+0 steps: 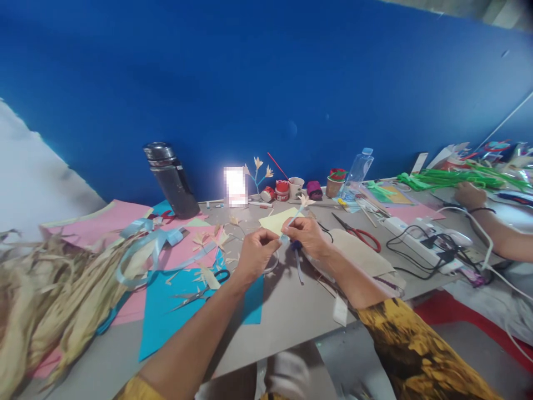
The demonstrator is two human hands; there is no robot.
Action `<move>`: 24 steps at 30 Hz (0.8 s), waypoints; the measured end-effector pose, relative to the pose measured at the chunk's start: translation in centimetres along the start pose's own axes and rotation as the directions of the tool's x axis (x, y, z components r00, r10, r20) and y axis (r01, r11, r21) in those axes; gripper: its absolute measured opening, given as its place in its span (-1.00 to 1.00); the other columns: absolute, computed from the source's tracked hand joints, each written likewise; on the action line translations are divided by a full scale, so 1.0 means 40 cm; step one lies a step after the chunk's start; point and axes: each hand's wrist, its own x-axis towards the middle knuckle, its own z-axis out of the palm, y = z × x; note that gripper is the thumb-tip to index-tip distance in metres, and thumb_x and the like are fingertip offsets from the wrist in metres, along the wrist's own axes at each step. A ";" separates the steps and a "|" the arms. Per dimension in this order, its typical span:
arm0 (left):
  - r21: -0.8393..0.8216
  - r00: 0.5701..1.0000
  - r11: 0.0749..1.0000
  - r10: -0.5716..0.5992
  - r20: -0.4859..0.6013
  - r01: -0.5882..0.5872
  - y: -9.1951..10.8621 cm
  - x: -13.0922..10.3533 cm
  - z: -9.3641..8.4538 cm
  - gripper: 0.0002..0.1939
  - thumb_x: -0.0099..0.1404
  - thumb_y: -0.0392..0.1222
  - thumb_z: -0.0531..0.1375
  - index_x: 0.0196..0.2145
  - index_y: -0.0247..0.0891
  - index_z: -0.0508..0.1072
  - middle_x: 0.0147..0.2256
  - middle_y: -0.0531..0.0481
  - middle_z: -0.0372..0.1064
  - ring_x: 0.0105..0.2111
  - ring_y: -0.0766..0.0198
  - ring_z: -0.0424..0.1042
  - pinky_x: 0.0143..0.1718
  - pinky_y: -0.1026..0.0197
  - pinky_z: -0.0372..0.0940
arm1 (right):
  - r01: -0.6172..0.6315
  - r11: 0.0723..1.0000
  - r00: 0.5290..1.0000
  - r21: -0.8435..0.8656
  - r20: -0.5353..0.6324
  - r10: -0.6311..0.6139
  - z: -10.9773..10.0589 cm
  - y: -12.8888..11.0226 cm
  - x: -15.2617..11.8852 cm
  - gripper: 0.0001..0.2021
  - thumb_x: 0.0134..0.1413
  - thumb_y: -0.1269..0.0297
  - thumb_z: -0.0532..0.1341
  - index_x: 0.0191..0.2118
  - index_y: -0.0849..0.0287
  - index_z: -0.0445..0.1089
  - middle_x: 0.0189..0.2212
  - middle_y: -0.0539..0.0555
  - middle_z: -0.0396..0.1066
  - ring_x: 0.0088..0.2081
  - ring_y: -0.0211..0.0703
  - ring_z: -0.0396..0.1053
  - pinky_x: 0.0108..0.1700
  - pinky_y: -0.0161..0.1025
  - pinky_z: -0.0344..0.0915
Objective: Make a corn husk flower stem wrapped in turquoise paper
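A cream flower on a thin pale blue stem rises from between the fingers of my right hand, which is closed around the stem. Beside it, my left hand pinches a small light blue strip at the lower part of the stem. The two hands nearly touch above the grey table. Just under my right hand hangs a dark-headed item with a thin stalk; its full shape is hidden. Scissors lie on blue paper to the left.
Dried husks, light blue ribbon and a dark flask stand or lie left. Behind are finished flowers, cups and a bottle. Pliers, a power strip and another person's hand are right.
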 end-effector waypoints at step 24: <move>-0.295 0.951 0.915 -0.214 0.224 0.275 0.002 0.006 -0.006 -0.74 -0.12 -0.14 0.40 -0.57 -0.29 0.42 -0.65 0.12 0.22 -0.62 0.42 0.20 -0.54 0.30 0.07 | 0.043 0.997 0.995 -0.057 0.087 -0.038 -0.002 -0.028 -0.011 -0.60 -0.11 -0.08 0.38 -0.41 0.23 0.49 -0.50 -0.01 0.32 -0.47 -0.28 0.17 -0.40 -0.28 0.11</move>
